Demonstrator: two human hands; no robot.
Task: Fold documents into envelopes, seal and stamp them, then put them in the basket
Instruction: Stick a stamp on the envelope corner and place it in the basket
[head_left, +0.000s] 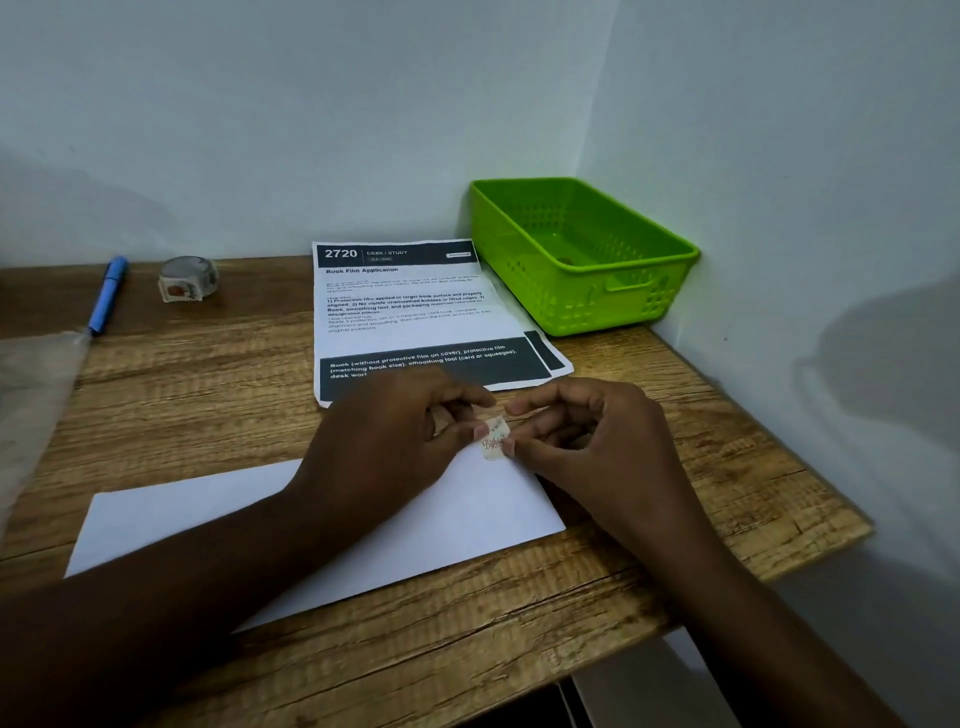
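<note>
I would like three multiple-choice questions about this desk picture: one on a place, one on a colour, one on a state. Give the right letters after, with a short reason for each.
1. Where does the basket stand?
A. far right corner of the desk
B. near left edge
C. on the envelope

2. What colour is the pen?
A. red
B. blue
C. black

3. What is inside the basket?
A. two envelopes
B. the tape roll
C. nothing

Answers:
1 A, it sits against both walls beyond the printed sheet.
2 B, its barrel is blue.
3 C, its floor is bare; the white envelope lies on the desk while both hands, left hand and right hand, pinch a stamp over it.
</note>
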